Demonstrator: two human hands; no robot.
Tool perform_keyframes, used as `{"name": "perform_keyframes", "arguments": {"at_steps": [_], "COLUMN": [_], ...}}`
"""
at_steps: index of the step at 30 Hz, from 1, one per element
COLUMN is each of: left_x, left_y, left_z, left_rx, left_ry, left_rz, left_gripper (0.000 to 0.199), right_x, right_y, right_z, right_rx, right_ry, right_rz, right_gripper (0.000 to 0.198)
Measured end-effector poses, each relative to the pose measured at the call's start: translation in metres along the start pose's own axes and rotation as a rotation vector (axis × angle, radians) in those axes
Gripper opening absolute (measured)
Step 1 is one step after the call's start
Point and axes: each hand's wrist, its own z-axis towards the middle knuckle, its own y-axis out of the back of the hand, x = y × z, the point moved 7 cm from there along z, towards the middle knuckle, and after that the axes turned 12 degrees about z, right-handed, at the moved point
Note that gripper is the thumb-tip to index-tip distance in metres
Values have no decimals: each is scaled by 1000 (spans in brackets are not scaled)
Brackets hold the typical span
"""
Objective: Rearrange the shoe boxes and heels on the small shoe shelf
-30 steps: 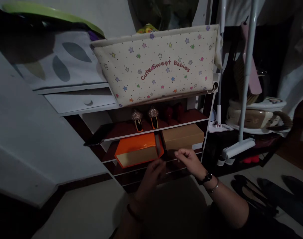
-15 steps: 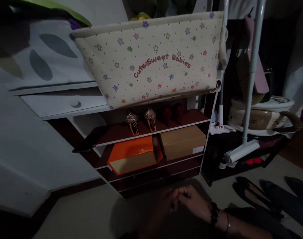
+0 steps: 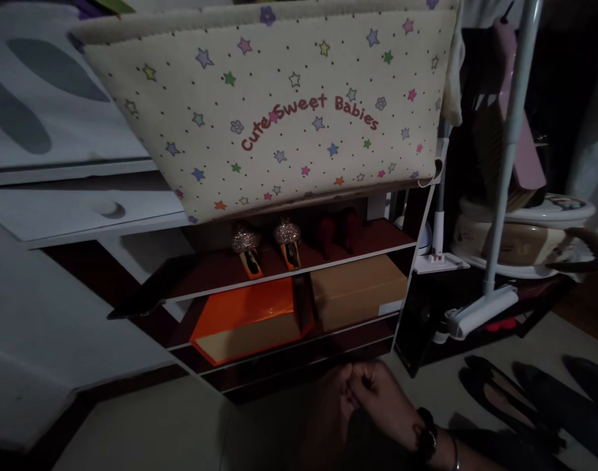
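The head camera looks forward and down, close on the shoe rack point(image 3: 299, 261) and hands.

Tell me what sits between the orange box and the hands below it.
In the head view, between the orange box and the right hand run the shelf's white front edge and a dark, bare lower shelf; nothing else shows.

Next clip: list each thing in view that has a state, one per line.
Right hand: fingers curled, touching the left hand, holding nothing visible.
Left hand: in shadow, grip unclear.
Orange box: closed, on lower shelf.
Brown box: closed, beside it.
Glitter shoes: upright, paired.
Fabric bin: upright, on top.
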Motion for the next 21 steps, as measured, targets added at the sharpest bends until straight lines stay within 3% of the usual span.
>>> {"name": "perform_keyframes", "arguments": {"at_steps": [4, 7, 12, 17, 21], "left_x": [0, 1, -6, -23, -30], "left_y": [-5, 1, 20, 31, 32], "left_z": [15, 31, 47, 57, 62], "left_rx": [-15, -102, -249, -196, -133], "left_ry": [44, 97, 158, 101, 120], "left_rz": [-72, -105, -116, -163, -155], "left_gripper": [48, 48, 14, 22, 29], "right_x": [13, 31, 59, 72, 77], "right_y": [12, 34, 84, 135, 153], "right_z": [8, 14, 23, 25, 27], "right_rx": [4, -102, -328, -573, -668], "right_ry": [41, 152, 314, 379, 408], "right_rz": [-85, -238, -261, -177, -194], "right_gripper": [39, 43, 48, 47, 41]}}
